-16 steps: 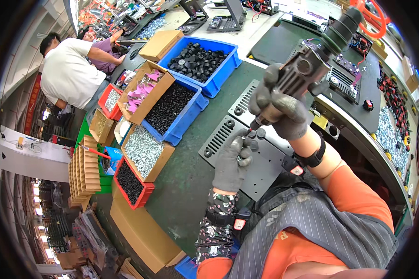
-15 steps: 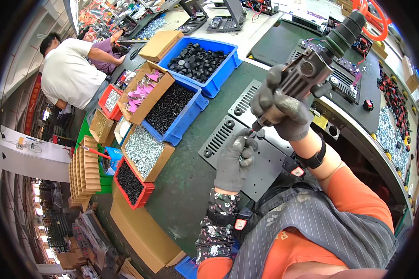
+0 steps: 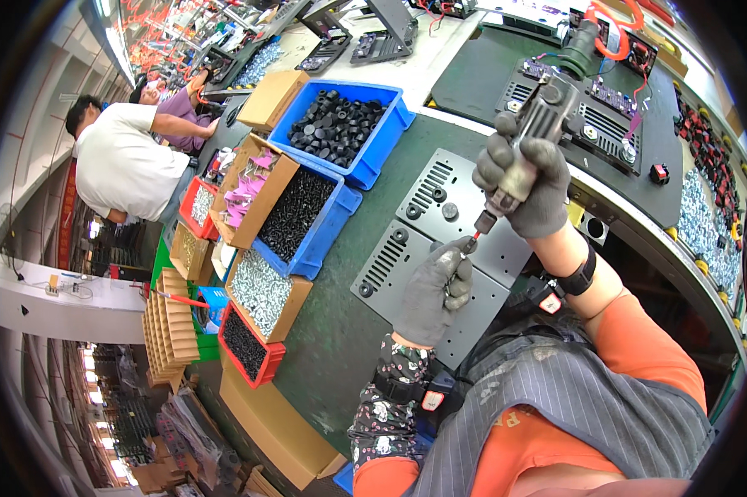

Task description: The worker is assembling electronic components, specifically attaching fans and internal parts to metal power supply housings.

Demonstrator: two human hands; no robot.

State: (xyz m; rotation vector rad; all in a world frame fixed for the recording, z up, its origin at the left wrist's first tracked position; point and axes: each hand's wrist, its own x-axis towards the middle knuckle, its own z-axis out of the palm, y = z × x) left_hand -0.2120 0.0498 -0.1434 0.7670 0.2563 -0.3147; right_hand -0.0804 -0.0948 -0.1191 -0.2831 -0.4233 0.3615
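Observation:
My right hand (image 3: 529,185), in a grey glove, grips a grey powered screwdriver (image 3: 539,124) held upright, its bit pointing down. My left hand (image 3: 434,291), also gloved, pinches a small screw right at the red-tipped bit (image 3: 475,236), fingers touching the tip. Both hands hover above two grey metal plates with vent slots: the near plate (image 3: 398,267) and the far plate (image 3: 439,186), which carries black rubber feet.
A blue bin of black rubber feet (image 3: 336,124), a blue bin of black screws (image 3: 297,217), cardboard boxes of silver screws (image 3: 261,291) and a red tray (image 3: 245,344) line the left. Assembled units (image 3: 605,108) sit behind. Two other people (image 3: 129,161) work at the far left.
The screwdriver has tilted slightly more upright and my left hand's fingers have come up to the bit tip.

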